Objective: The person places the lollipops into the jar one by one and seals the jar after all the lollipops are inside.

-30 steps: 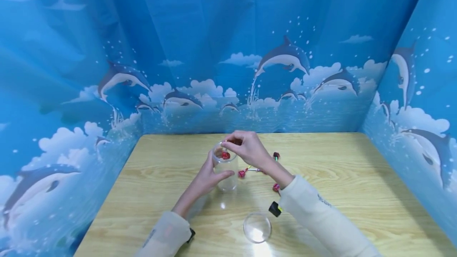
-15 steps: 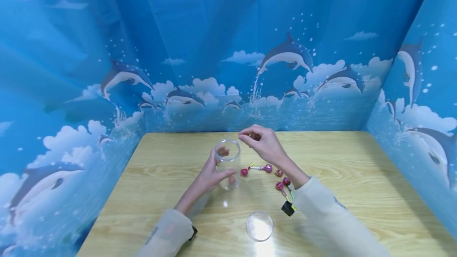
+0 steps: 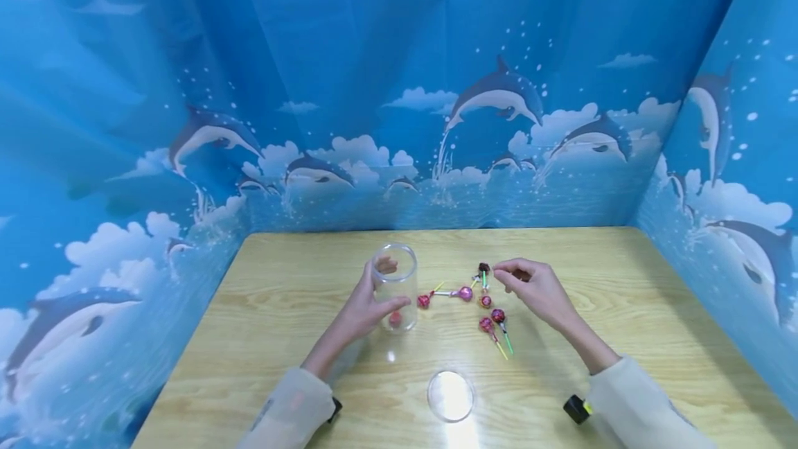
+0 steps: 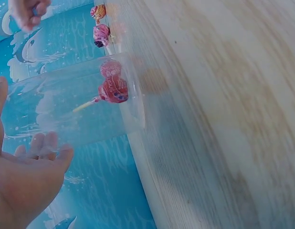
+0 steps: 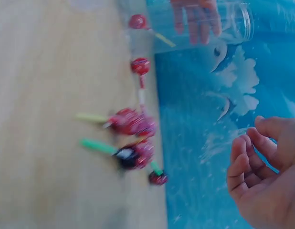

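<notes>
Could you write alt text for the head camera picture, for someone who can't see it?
A person's left hand grips a clear plastic jar holding one red lollipop, while the right hand reaches toward red lollipops scattered on a wooden table.

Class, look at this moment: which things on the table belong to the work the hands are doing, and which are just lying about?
In use:
- clear jar, gripped by the left hand
- lollipop inside the jar
- loose lollipops, with the right hand reaching over them

Lying about:
- clear round lid, near the table's front edge, untouched
</notes>
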Demonstrator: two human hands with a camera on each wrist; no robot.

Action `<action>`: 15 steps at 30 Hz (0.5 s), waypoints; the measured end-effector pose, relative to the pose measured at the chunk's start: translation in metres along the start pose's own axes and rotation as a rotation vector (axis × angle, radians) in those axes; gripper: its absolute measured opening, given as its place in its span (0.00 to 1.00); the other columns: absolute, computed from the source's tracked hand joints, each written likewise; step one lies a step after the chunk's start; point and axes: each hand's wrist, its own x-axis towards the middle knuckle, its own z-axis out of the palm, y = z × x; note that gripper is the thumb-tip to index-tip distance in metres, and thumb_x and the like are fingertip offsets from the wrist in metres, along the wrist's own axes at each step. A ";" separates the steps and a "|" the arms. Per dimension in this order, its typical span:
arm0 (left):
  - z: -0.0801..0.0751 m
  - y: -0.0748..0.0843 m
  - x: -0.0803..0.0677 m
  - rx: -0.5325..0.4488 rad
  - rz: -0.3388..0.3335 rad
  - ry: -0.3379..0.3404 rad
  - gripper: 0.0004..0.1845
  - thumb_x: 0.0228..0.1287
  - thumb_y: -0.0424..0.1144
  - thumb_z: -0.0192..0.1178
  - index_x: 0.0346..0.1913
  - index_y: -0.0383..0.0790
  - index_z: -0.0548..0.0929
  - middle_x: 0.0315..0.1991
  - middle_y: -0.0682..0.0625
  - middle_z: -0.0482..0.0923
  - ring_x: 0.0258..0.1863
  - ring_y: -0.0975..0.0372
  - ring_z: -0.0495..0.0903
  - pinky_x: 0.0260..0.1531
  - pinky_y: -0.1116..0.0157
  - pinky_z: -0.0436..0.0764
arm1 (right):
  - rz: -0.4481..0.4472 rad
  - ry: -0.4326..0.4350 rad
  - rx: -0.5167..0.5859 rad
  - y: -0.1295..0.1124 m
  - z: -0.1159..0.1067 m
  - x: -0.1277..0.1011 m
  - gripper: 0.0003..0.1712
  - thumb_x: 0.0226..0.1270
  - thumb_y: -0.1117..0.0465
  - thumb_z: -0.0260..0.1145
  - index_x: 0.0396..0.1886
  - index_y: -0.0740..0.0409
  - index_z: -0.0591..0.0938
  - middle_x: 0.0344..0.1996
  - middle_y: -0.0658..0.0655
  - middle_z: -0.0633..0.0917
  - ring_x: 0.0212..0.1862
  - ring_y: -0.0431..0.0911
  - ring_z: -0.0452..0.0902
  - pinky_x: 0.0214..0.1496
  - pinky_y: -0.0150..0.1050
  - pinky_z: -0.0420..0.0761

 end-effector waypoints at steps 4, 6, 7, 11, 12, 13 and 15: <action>0.000 -0.001 0.001 0.002 0.000 0.003 0.44 0.60 0.33 0.76 0.74 0.32 0.60 0.70 0.37 0.70 0.71 0.44 0.68 0.74 0.41 0.60 | 0.057 0.018 -0.010 0.014 -0.003 -0.017 0.17 0.76 0.54 0.67 0.53 0.64 0.86 0.32 0.58 0.86 0.34 0.54 0.81 0.27 0.35 0.78; 0.000 0.000 0.001 0.004 0.000 0.002 0.44 0.60 0.34 0.76 0.74 0.32 0.61 0.70 0.37 0.69 0.72 0.44 0.67 0.74 0.41 0.60 | 0.081 0.028 -0.019 0.021 -0.001 -0.025 0.17 0.76 0.56 0.67 0.53 0.65 0.86 0.33 0.60 0.87 0.35 0.55 0.82 0.28 0.35 0.80; 0.000 0.000 0.001 0.001 0.001 0.001 0.44 0.60 0.33 0.75 0.73 0.33 0.61 0.70 0.37 0.69 0.72 0.44 0.67 0.74 0.41 0.60 | 0.090 0.033 -0.024 0.024 0.000 -0.029 0.17 0.75 0.57 0.67 0.53 0.66 0.86 0.35 0.60 0.88 0.35 0.54 0.83 0.29 0.35 0.81; 0.000 0.001 0.001 -0.003 -0.003 0.002 0.44 0.60 0.34 0.76 0.74 0.33 0.61 0.70 0.37 0.69 0.71 0.44 0.68 0.74 0.39 0.60 | 0.115 0.053 -0.048 0.035 0.008 -0.042 0.14 0.73 0.62 0.69 0.51 0.68 0.86 0.37 0.60 0.89 0.35 0.47 0.84 0.34 0.32 0.82; 0.000 0.002 0.000 -0.006 -0.006 0.004 0.43 0.60 0.34 0.76 0.73 0.34 0.61 0.70 0.37 0.70 0.71 0.44 0.68 0.73 0.39 0.60 | 0.124 0.056 -0.051 0.037 0.010 -0.045 0.14 0.72 0.63 0.70 0.50 0.68 0.86 0.37 0.59 0.89 0.34 0.46 0.83 0.34 0.31 0.82; 0.000 0.002 0.000 -0.005 -0.009 0.004 0.43 0.60 0.34 0.76 0.73 0.34 0.61 0.70 0.37 0.70 0.71 0.44 0.68 0.73 0.39 0.60 | 0.135 0.059 -0.055 0.039 0.012 -0.047 0.13 0.71 0.63 0.70 0.50 0.68 0.86 0.36 0.58 0.89 0.33 0.45 0.83 0.33 0.31 0.82; 0.000 0.002 -0.001 -0.003 -0.014 0.005 0.43 0.60 0.35 0.76 0.73 0.35 0.61 0.70 0.38 0.70 0.71 0.44 0.68 0.73 0.39 0.61 | 0.157 0.057 -0.054 0.043 0.017 -0.052 0.13 0.70 0.65 0.70 0.49 0.68 0.86 0.32 0.57 0.88 0.30 0.44 0.81 0.29 0.31 0.80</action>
